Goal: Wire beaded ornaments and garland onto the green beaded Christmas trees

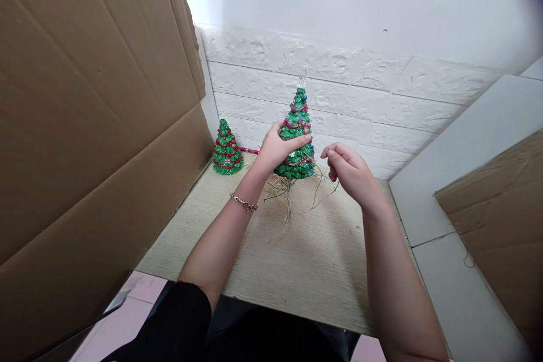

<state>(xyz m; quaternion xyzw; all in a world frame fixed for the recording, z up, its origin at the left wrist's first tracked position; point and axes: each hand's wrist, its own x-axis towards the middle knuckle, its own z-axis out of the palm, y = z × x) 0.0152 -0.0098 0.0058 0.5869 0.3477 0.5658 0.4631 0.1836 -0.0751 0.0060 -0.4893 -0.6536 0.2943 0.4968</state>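
My left hand (278, 147) is wrapped around a green glittery Christmas tree figurine (299, 167) with red garlands, small baubles and a clear tip. The tree is upright, its base just over a tangle of thin wires (288, 195). To the right of the tree, my right hand (345, 169) is closed in a pinch. A thin yellow wire (314, 199) loops from the tree's side and base towards its curled fingers; the exact grip point is too fine to see.
A second, smaller green tree figurine (228, 153) stands at the back left, with a red stick-like piece (249, 151) beside it. Cardboard (106, 96) walls off the left side of the wooden tabletop (297, 260). White brick-patterned panelling (360, 107) rises behind, and white panels with cardboard (496, 203) stand right.
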